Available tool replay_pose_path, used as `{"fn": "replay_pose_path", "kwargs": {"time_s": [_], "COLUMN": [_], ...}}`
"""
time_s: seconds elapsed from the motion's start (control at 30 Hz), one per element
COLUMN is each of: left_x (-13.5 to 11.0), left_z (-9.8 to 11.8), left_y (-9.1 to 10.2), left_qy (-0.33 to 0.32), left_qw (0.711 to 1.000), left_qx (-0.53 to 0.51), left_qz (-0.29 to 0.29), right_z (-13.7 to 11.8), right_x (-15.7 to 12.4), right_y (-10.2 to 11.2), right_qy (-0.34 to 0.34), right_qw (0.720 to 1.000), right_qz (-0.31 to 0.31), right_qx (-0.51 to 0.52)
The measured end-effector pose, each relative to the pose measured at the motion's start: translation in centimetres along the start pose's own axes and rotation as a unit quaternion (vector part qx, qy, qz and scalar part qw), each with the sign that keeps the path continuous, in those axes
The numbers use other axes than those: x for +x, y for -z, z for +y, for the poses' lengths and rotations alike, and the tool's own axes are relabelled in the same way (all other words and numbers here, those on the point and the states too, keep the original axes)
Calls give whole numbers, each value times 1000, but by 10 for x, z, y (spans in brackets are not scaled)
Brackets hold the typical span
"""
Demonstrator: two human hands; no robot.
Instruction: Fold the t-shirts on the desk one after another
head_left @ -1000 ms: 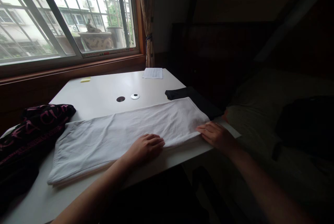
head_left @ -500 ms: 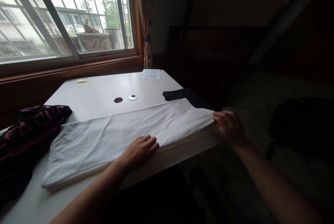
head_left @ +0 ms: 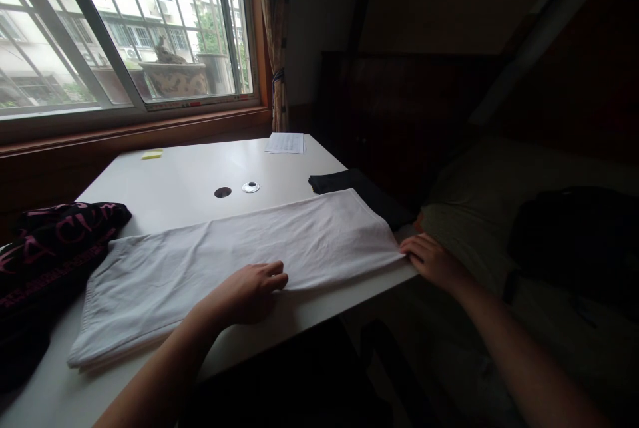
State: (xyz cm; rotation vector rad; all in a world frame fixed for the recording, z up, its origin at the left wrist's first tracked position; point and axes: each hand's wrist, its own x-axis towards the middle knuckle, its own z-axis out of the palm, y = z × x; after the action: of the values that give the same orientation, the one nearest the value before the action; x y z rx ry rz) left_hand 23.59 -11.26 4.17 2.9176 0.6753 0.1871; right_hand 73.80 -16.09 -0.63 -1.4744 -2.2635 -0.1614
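Observation:
A long white folded cloth [head_left: 234, 251] lies across the white table [head_left: 190, 178], running from near left to far right. My left hand [head_left: 244, 291] rests at the middle of the cloth's near edge, fingers curled and thumb on top of the fabric. My right hand [head_left: 432, 260] is at the table's right edge, its fingertips closed on the cloth's right corner, which lies low against the table.
A black garment with pink print [head_left: 54, 241] is heaped at the table's left. A dark folded cloth [head_left: 349, 185] lies beyond the white one. A paper sheet [head_left: 285, 142], a yellow note [head_left: 150, 154] and a cable hole [head_left: 222, 192] sit farther back. A bed [head_left: 524, 215] stands to the right.
My right hand lifted the cloth's right corner, then brought it down toward me to the table edge. My left hand slid back to the cloth's near edge and curled.

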Motion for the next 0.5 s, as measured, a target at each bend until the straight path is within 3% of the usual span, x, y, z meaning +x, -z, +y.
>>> {"fn": "replay_pose_path", "kwargs": {"time_s": [0.13,0.33,0.4,0.5], "left_x": [2,7,8,8], "left_z": [-1,-5,-10,-19], "left_y": [2,-7,-15,-30], "left_qy": [-8,9,28,69], "left_qw": [999,994,994,994], "left_qx": [-49,-62,-30,17], "left_qz": [2,88,104,80], "right_z": [0,-1,-2,-6], "right_x": [3,15,19,23], "right_y": [2,-21,-29,-29], "right_qy": [-57,-273,-300,-318], "right_qw": [996,957,951,947], "right_qz": [1,35,23,17], "right_qx": [63,92,62,46]}}
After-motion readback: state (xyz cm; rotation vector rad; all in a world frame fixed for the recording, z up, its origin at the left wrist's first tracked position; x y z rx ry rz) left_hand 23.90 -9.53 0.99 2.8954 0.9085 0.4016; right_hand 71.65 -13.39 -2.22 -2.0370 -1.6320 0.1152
